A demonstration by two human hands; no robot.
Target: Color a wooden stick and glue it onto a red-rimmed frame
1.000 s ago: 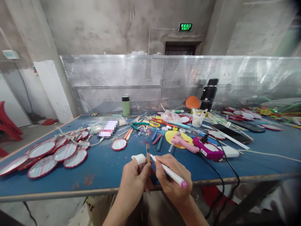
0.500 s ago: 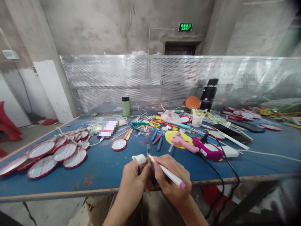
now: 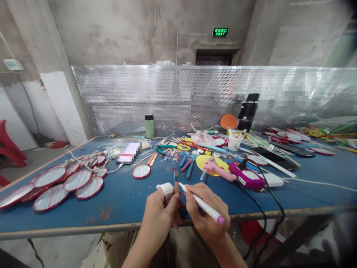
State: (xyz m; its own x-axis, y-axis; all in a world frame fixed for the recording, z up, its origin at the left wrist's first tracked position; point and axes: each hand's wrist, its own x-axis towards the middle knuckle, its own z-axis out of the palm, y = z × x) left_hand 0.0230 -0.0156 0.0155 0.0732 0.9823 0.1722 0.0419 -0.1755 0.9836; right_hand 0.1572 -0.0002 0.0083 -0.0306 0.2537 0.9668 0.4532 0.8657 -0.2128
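over the table's [image 3: 83,223] near edge, left hand [image 3: 161,210] pinches a stick [image 3: 176,178] while right hand [image 3: 205,212], closed round a marker [image 3: 200,203], keeps stroking it.

**One head-worn view**

The single camera sits on the person's head, facing forward and down across the blue-topped work table [image 3: 125,197] toward the perforated metal screen [image 3: 167,96] at its far edge. Closest to the lens, low at centre, are the left hand [image 3: 161,212] pinching a thin brown wooden stick [image 3: 175,178] and the right hand [image 3: 205,216] gripping a white pink-capped marker pen [image 3: 201,203].
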